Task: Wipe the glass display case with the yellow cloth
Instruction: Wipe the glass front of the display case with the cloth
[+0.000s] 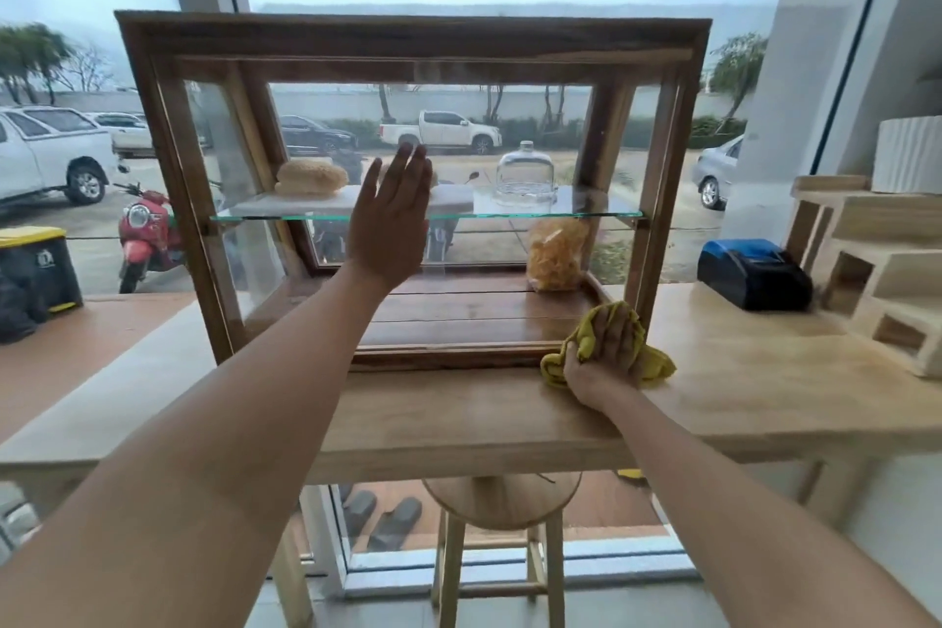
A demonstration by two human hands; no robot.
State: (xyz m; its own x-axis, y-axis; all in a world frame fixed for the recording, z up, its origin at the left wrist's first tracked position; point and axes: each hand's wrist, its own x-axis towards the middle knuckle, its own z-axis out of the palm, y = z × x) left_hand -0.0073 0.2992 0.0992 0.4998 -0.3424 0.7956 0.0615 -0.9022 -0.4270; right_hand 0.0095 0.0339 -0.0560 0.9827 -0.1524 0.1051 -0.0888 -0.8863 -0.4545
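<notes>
Glossy glass display case (168,128) framed in wood, soft yellow cloth (586,339), matt wooden counter (739,372)

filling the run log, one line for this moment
left hand flat on display case glass | right hand grips yellow cloth at lower right corner

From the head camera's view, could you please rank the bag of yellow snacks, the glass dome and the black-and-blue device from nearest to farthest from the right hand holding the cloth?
From the right hand:
1. Bag of yellow snacks, just above it on the case floor.
2. Black-and-blue device, to the right on the counter.
3. Glass dome, higher, on the glass shelf.
</notes>
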